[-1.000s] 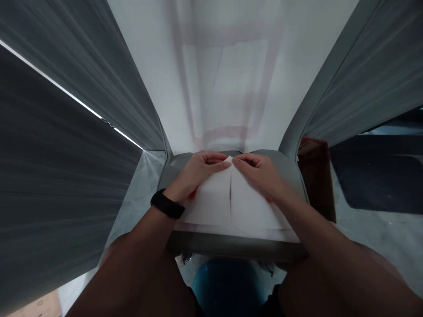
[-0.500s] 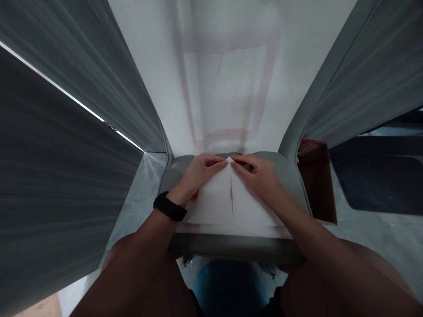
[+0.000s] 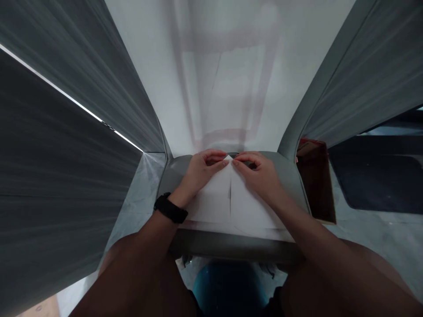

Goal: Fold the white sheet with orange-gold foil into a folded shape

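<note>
A white sheet of paper lies on the grey chair seat, folded so that two flaps meet along a middle seam and rise to a point at the far end. My left hand, with a black band on its wrist, pinches the left side of that point between thumb and fingers. On the other side, my right hand pinches the right edge by the tip. A narrow dark gap shows between the flaps lower down. The near strip of the paper reaches the seat's front edge.
The pale chair backrest rises right behind the seat. Grey curtains hang on both sides. At the right stands an open reddish-brown box on the marbled floor, beside a dark mat. Something blue sits below the seat.
Both hands stay at the paper's tip; the right fingers have shifted slightly. The paper's near right edge has dropped a little. A red patch beside the left wrist is no longer visible.
</note>
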`<state>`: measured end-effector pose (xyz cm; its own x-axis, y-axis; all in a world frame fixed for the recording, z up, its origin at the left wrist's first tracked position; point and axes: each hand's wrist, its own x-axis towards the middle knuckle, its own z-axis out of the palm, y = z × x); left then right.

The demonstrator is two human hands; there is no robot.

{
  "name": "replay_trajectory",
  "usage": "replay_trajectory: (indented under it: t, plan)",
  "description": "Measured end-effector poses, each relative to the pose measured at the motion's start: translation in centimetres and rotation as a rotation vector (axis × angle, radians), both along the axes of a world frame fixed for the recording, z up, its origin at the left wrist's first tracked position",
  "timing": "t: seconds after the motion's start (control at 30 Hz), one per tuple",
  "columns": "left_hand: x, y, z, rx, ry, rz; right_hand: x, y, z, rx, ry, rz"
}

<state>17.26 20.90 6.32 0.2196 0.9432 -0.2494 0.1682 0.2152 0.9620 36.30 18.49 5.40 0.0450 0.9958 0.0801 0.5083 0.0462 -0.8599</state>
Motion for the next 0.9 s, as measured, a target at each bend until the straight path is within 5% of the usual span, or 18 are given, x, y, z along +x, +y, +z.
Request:
replay_trajectory:
  t: [0.23, 0.9]
  plan:
    - [0.6, 0.0, -0.2, 0.163, 0.067, -0.045, 0.8, 0.1, 1.4, -0.191, 0.097, 0.034]
    - [-0.5, 0.1, 0.2, 0.128, 0.164, -0.123, 0.6, 0.1, 0.9, -0.181, 0.085, 0.078]
